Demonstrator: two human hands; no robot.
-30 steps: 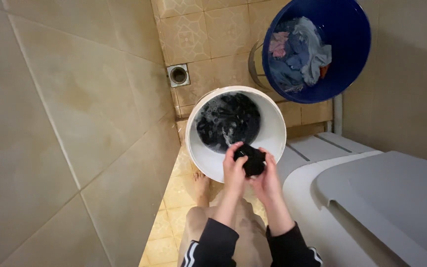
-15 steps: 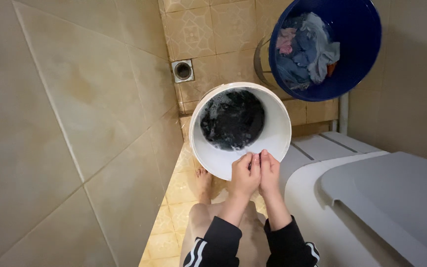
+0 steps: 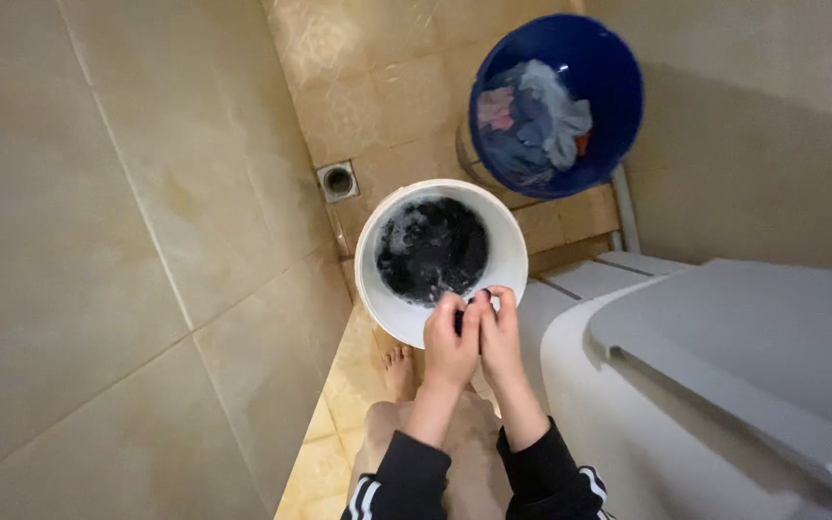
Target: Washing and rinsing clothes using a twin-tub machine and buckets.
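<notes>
Currently I read both hands pressed together at the lower centre of the frame, over the near rim of the round white plastic bucket (image 3: 512,252). My left hand (image 3: 449,345) and right hand (image 3: 499,337) are closed around a small dark wet piece of cloth (image 3: 461,315), of which only a sliver shows between the fingers. I judge the grip is placed above the bucket so that squeezed water falls back inside. The bucket holds dark laundry in sudsy water (image 3: 432,248), with foam along the left inner wall.

At the upper right of the frame, a round blue plastic basin (image 3: 618,106) holds a heap of blue, grey and pink clothes (image 3: 530,123); it appears raised on a stand, well apart from the hands. A white plastic appliance with a grey lid (image 3: 724,356) fills the right side, just beside the bucket. The floor is beige patterned tile (image 3: 377,87), wet and glossy, with a square metal floor drain (image 3: 337,180) near the bucket's upper left. Large beige wall tiles (image 3: 98,250) occupy the left of the frame. A bare foot (image 3: 398,369) stands on the floor below the bucket.
</notes>
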